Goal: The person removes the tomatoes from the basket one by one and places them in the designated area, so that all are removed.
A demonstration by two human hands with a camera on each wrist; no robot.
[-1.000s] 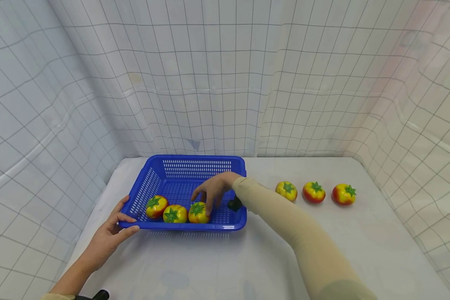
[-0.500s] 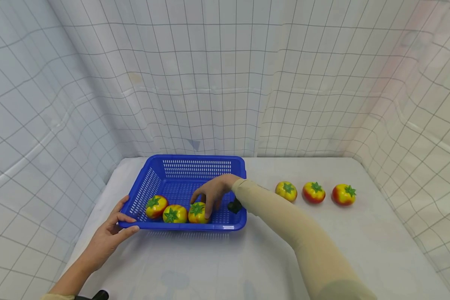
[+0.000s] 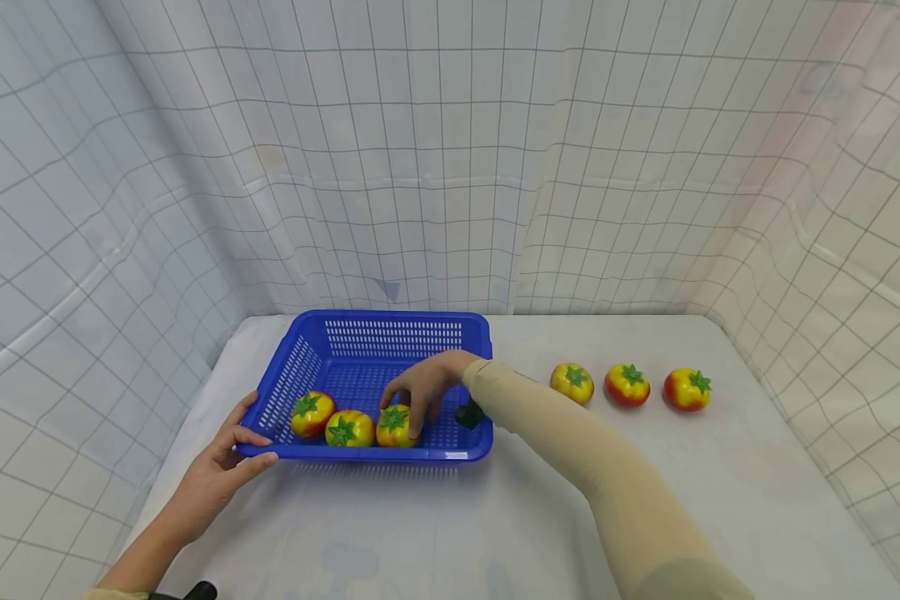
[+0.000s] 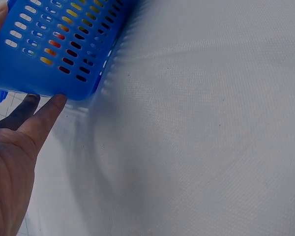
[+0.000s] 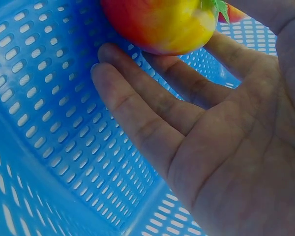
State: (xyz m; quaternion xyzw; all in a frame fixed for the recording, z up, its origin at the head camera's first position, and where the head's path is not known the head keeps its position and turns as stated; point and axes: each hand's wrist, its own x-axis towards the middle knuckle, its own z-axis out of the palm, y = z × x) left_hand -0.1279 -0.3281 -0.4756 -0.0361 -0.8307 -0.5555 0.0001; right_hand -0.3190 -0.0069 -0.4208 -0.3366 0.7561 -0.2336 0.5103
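A blue plastic basket [image 3: 360, 452] with slotted walls stands on the table, three red-and-yellow tomatoes in a row along its near wall. My left hand [image 3: 213, 479] grips the near left corner of the basket, thumb and fingers at the rim; in the left wrist view two fingertips press the corner. My right hand [image 3: 426, 383] reaches down into the basket and holds the rightmost tomato [image 3: 394, 427] between thumb and fingers. Beside it lie the middle tomato [image 3: 350, 428] and the left tomato [image 3: 312, 414]. In the right wrist view the held tomato [image 5: 162, 24] shows against the fingers.
Right of the basket, three more tomatoes lie in a row on the white table [image 3: 645, 483]: a near one [image 3: 572, 383], a middle one [image 3: 627, 386] and a far right one [image 3: 687, 389]. White gridded curtains [image 3: 450, 167] enclose the table at the back and sides.
My right hand has sunk slightly onto the rightmost tomato in the basket, its fingers now closer around it. My left hand and the other tomatoes stay put.
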